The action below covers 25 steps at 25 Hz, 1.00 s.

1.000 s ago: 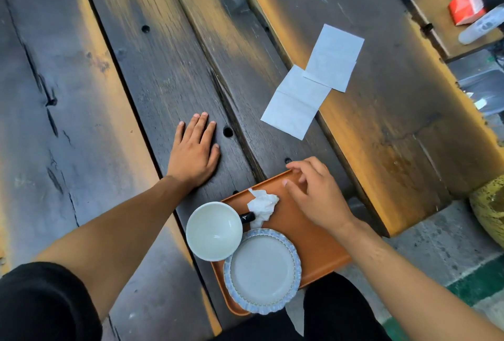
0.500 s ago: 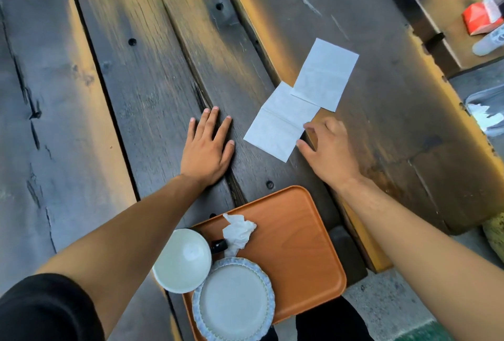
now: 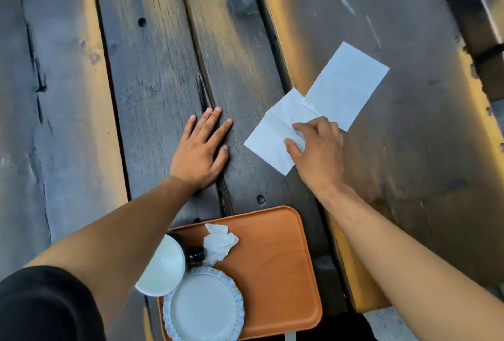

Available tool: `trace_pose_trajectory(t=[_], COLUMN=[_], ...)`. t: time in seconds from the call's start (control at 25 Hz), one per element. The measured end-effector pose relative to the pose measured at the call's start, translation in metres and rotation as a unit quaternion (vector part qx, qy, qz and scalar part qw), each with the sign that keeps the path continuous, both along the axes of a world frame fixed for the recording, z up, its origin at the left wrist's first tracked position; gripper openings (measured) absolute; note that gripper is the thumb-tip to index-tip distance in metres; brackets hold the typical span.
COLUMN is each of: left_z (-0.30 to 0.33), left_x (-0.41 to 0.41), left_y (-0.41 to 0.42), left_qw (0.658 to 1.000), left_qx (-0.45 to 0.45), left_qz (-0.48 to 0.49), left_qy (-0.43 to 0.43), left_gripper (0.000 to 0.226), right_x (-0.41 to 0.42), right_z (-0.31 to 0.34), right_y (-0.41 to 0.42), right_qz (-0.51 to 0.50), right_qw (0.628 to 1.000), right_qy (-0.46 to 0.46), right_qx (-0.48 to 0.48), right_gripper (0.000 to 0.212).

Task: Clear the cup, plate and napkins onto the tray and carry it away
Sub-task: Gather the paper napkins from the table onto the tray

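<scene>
The dark plank desk (image 3: 152, 73) fills the view, with an orange tray (image 3: 275, 267) at its near edge. Both bare forearms reach out from the bottom of the frame. The left hand (image 3: 200, 153) lies palm down on the planks beyond the tray, fingers straight and slightly spread, its grip open and holding nothing. The right hand (image 3: 317, 151) rests on the near flat napkin (image 3: 268, 141), thumb and forefinger curled together on the paper in a pinching grip; whether the sheet is lifted cannot be told. A second flat napkin (image 3: 346, 85) lies just beyond, its corner overlapping the first. On the tray's near left part sits the plate (image 3: 204, 309) with a scalloped rim, the white cup (image 3: 163, 267) touching it and partly hidden by the left forearm, and a crumpled napkin (image 3: 219, 243) beside the cup.
</scene>
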<state>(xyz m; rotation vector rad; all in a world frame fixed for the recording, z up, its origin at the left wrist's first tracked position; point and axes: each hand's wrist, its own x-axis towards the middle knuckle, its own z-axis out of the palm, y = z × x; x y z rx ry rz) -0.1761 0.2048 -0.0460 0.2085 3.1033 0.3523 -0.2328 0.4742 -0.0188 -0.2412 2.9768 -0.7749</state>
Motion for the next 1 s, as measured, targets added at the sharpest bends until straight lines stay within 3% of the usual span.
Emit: trace_pose_trajectory(t=[0.48, 0.68, 1.0], left_z=[-0.001, 0.001, 0.003], left_x=[-0.001, 0.0, -0.001], left_y=[-0.001, 0.0, 0.001], left_qw=[1.0, 1.0, 1.0], left_qx=[0.0, 0.001, 0.008], left_qz=[0.004, 0.002, 0.008], left_qy=[-0.008, -0.017, -0.025], left_gripper=[0.06, 0.06, 0.06], right_x=[0.023, 0.053, 0.107], right_z=[0.004, 0.039, 0.083], right_y=[-0.004, 0.001, 0.021], right_qz=[0.013, 0.028, 0.051], right_qw=[0.994, 0.985, 0.964], right_qy=[0.02, -0.047, -0.201], right_qx=[-0.102, -0.166, -0.168], right_gripper=[0.008, 0.006, 0.005])
